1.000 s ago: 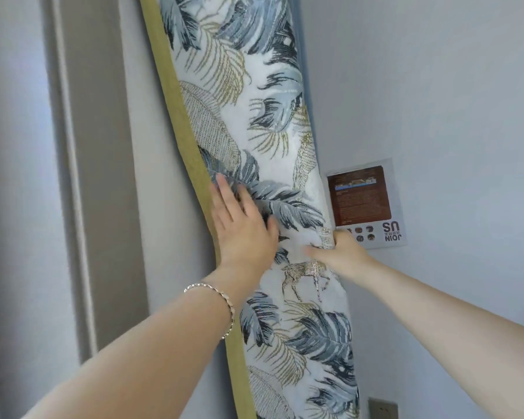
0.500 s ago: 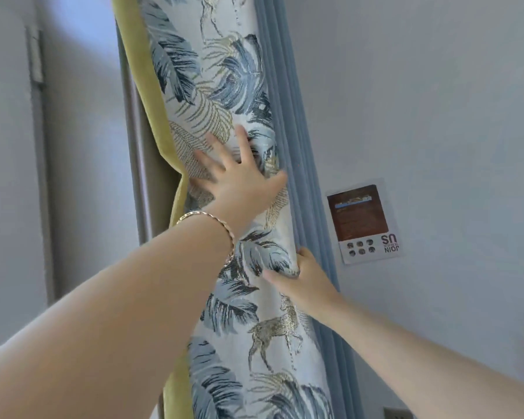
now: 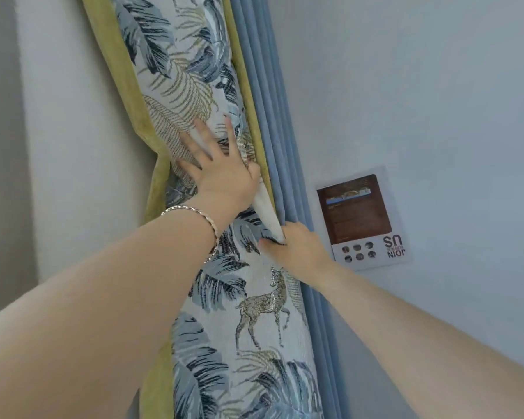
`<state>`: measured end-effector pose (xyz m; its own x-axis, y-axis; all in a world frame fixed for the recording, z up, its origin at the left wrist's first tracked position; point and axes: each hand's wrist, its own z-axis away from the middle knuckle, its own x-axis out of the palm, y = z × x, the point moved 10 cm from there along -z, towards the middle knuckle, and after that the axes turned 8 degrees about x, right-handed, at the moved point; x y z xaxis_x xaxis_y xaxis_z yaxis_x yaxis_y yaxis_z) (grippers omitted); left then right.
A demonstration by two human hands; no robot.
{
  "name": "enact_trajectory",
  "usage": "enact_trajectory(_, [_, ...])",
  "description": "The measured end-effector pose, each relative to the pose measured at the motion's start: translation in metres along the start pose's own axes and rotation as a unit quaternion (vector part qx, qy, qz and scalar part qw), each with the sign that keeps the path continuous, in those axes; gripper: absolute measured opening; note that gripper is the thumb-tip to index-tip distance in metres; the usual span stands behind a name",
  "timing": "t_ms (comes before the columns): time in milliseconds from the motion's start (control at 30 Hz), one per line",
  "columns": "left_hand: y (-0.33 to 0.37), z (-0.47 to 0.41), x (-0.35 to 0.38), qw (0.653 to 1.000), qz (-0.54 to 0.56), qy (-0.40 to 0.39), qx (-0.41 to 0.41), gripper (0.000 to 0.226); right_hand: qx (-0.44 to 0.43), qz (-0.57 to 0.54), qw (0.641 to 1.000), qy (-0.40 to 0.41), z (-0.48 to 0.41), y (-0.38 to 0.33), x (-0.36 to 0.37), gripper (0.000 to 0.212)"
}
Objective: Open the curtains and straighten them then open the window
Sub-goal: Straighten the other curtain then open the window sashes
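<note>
The curtain (image 3: pixel 254 313) is gathered into a tall bundle against the wall: white cloth with blue and gold leaves and a gold deer, a green border (image 3: pixel 127 95) on its left and blue pleats (image 3: pixel 273 122) on its right. My left hand (image 3: pixel 221 167), a bracelet on its wrist, lies flat on the bundle with fingers spread and the thumb hooked over a fold. Lower and to the right, my right hand (image 3: pixel 300 246) pinches the white fold at the edge by the blue pleats. The window is out of view.
A small brown and white notice (image 3: pixel 362 219) with upside-down lettering is stuck on the pale wall right of the curtain. A plain light wall or frame (image 3: pixel 73 146) runs down the left side.
The view has shifted, so the curtain and notice sit lower and further right. My left hand stays pressed flat on the curtain. My right hand's grip has closed on a white fold at the edge.
</note>
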<state>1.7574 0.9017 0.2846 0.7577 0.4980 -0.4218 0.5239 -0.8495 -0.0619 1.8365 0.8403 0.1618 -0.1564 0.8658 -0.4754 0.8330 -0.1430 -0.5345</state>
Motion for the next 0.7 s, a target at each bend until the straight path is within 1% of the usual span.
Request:
enact_trajectory(167, [0.019, -0.059, 0.068, 0.998, -0.019, 0.06, -0.023, 0.075, 0.002, -0.065, 0.998, 0.001, -0.082, 0.066, 0.006, 0.05])
enact_trajectory(300, [0.028, -0.108, 0.119, 0.995, -0.033, 0.077, -0.048, 0.076, 0.011, -0.107, 0.994, -0.015, -0.151, 0.108, 0.01, 0.043])
enact_trajectory(467, [0.031, -0.151, 0.194, 0.994, -0.056, 0.059, -0.074, 0.078, 0.04, -0.14, 0.988, -0.041, -0.22, 0.167, 0.037, 0.031])
enact_trajectory(567, [0.031, -0.171, 0.24, 0.995, -0.054, 0.03, -0.075, 0.079, 0.071, -0.16, 0.983, -0.047, -0.251, 0.2, 0.055, 0.03])
enact_trajectory(700, [0.039, -0.195, 0.303, 0.997, -0.03, -0.008, -0.065, 0.079, 0.108, -0.133, 0.984, -0.042, -0.288, 0.243, 0.071, 0.026])
